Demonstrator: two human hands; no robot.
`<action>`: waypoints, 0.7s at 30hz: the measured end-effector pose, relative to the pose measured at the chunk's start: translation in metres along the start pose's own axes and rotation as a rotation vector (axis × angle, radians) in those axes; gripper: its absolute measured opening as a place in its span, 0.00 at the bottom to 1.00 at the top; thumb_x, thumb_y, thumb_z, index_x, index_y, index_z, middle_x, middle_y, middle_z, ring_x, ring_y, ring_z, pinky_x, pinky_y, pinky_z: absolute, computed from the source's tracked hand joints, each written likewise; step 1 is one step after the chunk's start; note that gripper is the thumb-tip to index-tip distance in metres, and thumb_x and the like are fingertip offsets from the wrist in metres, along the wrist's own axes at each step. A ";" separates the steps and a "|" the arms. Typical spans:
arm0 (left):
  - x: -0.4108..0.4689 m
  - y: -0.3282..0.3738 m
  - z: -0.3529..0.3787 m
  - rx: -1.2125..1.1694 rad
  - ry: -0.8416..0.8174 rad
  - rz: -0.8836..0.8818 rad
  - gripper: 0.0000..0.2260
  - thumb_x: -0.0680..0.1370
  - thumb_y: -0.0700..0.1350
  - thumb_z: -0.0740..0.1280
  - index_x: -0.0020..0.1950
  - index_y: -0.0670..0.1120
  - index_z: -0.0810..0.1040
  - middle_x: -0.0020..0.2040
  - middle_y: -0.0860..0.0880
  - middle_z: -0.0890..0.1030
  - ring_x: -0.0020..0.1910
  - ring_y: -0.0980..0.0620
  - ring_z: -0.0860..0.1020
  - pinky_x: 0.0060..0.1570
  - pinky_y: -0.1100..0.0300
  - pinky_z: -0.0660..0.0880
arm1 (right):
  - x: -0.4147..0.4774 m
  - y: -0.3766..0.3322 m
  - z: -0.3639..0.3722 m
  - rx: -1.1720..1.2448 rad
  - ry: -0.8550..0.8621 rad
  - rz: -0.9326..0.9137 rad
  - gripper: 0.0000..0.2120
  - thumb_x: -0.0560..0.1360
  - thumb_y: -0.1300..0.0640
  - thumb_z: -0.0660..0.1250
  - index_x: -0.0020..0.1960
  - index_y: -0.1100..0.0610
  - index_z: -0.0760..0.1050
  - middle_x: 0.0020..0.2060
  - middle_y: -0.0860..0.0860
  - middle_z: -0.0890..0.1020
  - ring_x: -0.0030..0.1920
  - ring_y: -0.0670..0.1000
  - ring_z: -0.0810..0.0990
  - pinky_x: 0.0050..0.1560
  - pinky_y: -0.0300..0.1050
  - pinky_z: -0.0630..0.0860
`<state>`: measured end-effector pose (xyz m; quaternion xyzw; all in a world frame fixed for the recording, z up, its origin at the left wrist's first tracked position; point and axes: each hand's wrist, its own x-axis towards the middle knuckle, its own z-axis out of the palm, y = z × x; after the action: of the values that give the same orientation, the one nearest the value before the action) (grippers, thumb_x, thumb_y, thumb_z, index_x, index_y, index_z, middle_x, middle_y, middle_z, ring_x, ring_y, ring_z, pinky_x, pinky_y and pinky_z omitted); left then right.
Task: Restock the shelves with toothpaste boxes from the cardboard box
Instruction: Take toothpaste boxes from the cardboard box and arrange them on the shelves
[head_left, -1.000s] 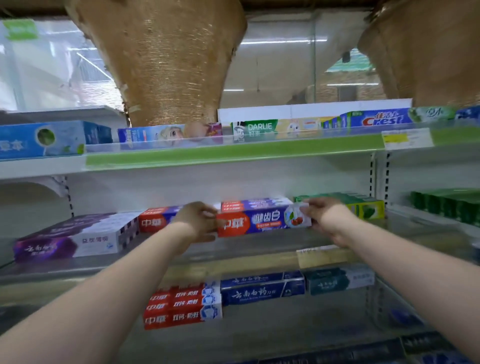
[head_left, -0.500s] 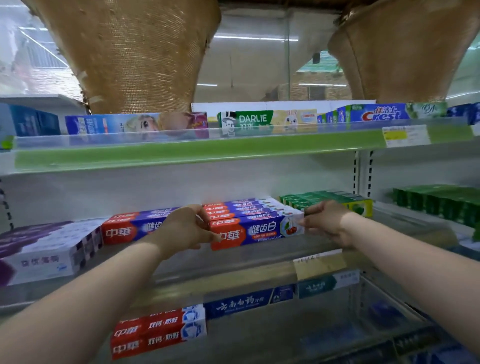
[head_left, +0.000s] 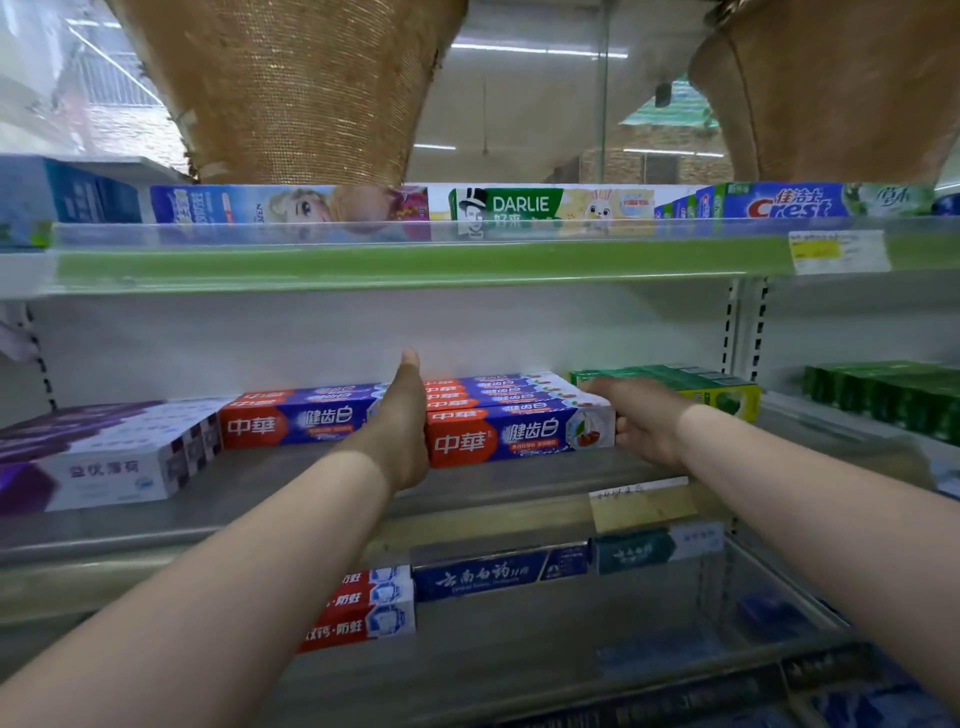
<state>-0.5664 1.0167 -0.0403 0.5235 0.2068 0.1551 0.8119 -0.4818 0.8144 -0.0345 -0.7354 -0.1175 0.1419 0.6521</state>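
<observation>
shelf (head_left: 260, 483), left hand (head_left: 402, 415) now flat against toothpaste boxes (head_left: 519, 431)

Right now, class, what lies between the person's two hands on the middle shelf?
In the head view, red-and-blue toothpaste boxes fill the stretch: the left hand lies flat against their left end, the right hand meets their right end.

Single view, worn on the head of the person standing at the shelving. It faces the shelves squarely, tilted slightly downward, at arm's reach. The middle shelf (head_left: 311, 493) lies at centre, where the left hand (head_left: 402, 431) and right hand (head_left: 641, 428), entering from the lower corners, meet the boxes (head_left: 519, 434). The top shelf (head_left: 415, 262) crosses the upper third; the lower shelf (head_left: 467, 675) fills the bottom. The wide lens bows edges near the borders.
</observation>
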 end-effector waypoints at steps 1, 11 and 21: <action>0.000 -0.001 0.001 0.016 0.022 0.012 0.40 0.68 0.75 0.58 0.65 0.44 0.72 0.47 0.40 0.85 0.42 0.42 0.85 0.40 0.46 0.81 | 0.000 0.000 0.001 0.006 -0.022 -0.013 0.08 0.79 0.53 0.62 0.48 0.58 0.73 0.37 0.53 0.84 0.35 0.49 0.83 0.35 0.41 0.80; -0.015 -0.006 0.016 0.105 0.155 0.109 0.28 0.75 0.70 0.55 0.53 0.45 0.68 0.41 0.42 0.81 0.38 0.45 0.81 0.54 0.47 0.78 | 0.007 -0.004 0.006 0.198 -0.114 0.011 0.16 0.81 0.45 0.55 0.44 0.56 0.66 0.39 0.56 0.80 0.40 0.54 0.80 0.47 0.50 0.78; -0.012 -0.005 0.015 0.137 0.183 0.096 0.26 0.75 0.69 0.57 0.44 0.44 0.67 0.41 0.42 0.81 0.40 0.44 0.82 0.55 0.44 0.78 | 0.032 0.008 0.002 0.208 -0.083 -0.006 0.36 0.75 0.33 0.55 0.74 0.54 0.57 0.52 0.61 0.82 0.50 0.58 0.84 0.62 0.57 0.75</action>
<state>-0.5694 0.9971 -0.0377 0.5709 0.2648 0.2264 0.7435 -0.4529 0.8264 -0.0439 -0.6569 -0.1314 0.1817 0.7199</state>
